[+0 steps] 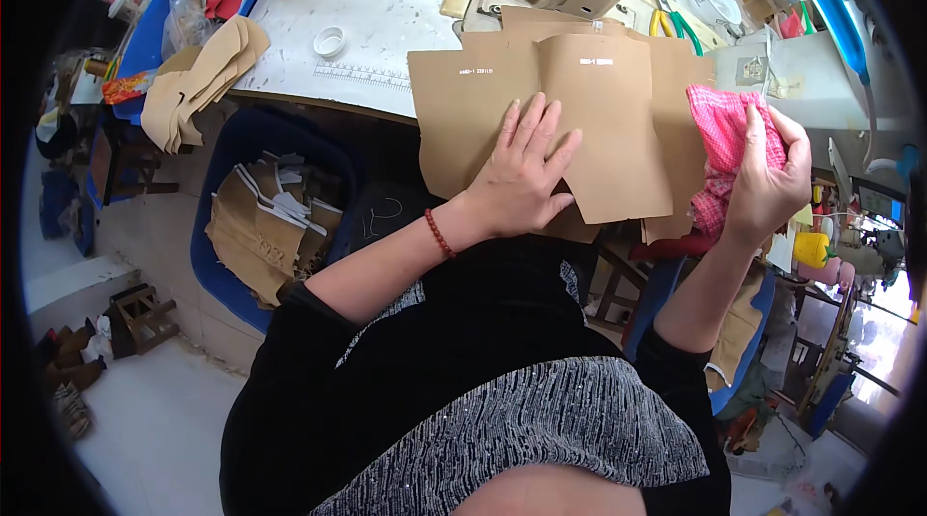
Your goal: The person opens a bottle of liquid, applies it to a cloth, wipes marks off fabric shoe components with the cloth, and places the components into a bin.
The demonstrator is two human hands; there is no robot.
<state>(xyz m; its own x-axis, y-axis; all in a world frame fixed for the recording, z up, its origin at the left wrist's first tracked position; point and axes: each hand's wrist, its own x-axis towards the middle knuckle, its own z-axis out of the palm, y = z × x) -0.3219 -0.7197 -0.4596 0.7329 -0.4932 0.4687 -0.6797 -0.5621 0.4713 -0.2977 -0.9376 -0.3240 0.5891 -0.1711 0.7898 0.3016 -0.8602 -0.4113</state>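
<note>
I see my left hand [521,173] lying flat with open fingers on the tan cut pieces [589,120] that hang over the edge of the white table [386,14]; my right hand [772,178] is closed around a bunched pink cloth [724,130], just beside these pieces.

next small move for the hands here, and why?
Probably bring the pink cloth in the right hand onto the top tan piece. The left hand lies flat on the tan stack, pinning it at the table's edge, while the cloth is bunched just beside that piece, apparently off its face.
</note>
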